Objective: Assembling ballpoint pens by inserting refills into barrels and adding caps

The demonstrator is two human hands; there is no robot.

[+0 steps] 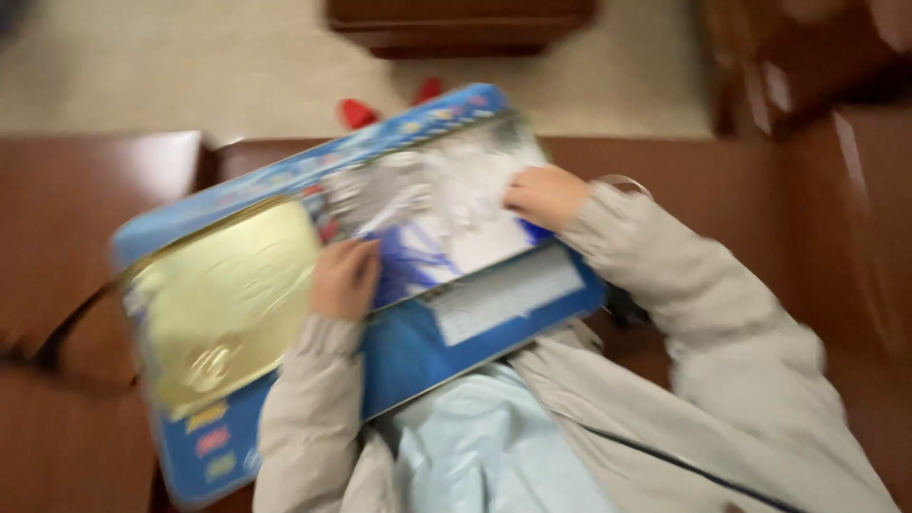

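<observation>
Box (399,351) — flat, blue, gold panel (223,299) — under left hand (344,278), right hand (544,196).

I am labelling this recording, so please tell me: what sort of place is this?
Probably a living room at home. The person sits on a brown leather-like sofa, a dark wooden furniture base stands on a pale floor, and both hands rest on a large blue box.

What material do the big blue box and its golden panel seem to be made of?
The blue box looks like glossy printed cardboard: flat, thin-edged, covered with colour pictures. The golden panel looks like shiny foil or thin moulded plastic, since it reflects light and shows raised shapes. Blur leaves both uncertain.
</observation>
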